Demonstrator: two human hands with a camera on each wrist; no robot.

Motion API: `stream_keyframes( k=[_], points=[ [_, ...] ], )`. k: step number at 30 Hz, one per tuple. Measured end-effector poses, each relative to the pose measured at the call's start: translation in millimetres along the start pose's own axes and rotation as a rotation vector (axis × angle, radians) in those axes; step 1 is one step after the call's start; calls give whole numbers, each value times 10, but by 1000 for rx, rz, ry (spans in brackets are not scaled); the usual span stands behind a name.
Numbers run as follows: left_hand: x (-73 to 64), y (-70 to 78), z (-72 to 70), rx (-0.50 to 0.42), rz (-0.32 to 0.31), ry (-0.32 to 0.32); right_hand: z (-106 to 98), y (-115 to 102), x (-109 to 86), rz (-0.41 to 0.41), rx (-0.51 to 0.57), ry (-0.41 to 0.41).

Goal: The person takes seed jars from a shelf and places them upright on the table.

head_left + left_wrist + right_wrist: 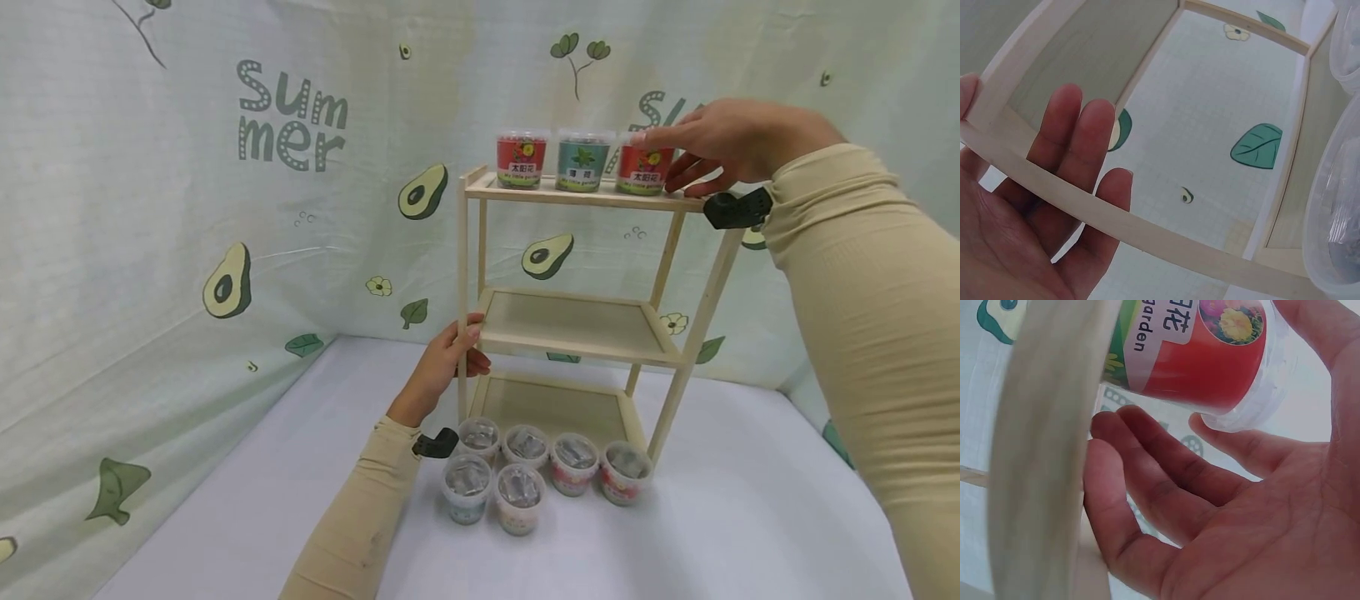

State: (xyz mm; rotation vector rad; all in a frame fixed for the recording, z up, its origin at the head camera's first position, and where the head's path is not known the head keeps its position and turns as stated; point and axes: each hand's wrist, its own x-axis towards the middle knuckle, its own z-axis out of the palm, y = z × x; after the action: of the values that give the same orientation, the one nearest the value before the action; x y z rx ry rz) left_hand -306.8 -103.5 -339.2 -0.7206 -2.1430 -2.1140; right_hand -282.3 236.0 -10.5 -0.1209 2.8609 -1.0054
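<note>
A three-tier wooden shelf rack [577,350] stands on the white table. My left hand [442,358] holds its left front post at the middle tier, the fingers [1088,147] passing behind the post. On the top tier, my right hand [723,146] is at the rightmost red cup [643,171], which stands upright. Its thumb and index finger lie about the clear lid [1269,394]; the other fingers [1147,465] are apart from the cup, beside the shelf edge. To the left stand a green-blue cup [582,162] and another red cup [521,158].
Several lidded cups [517,498] stand on the table in front of the rack's bottom tier [555,408], close to my left wrist. The middle tier [573,321] is a flat framed panel. A printed curtain [360,217] hangs behind and around the table [720,517].
</note>
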Motion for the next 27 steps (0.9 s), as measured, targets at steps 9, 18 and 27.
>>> stream_keyframes(
  k=[9,18,27],
  points=[
    [4,7,2,13,9,0,-6,47,-19,4,54,24],
    [18,-23,10,9,11,-3,-12,118,-54,-32,36,43],
    [14,-25,20,19,23,5,-3,211,-91,-74,64,117]
  ],
)
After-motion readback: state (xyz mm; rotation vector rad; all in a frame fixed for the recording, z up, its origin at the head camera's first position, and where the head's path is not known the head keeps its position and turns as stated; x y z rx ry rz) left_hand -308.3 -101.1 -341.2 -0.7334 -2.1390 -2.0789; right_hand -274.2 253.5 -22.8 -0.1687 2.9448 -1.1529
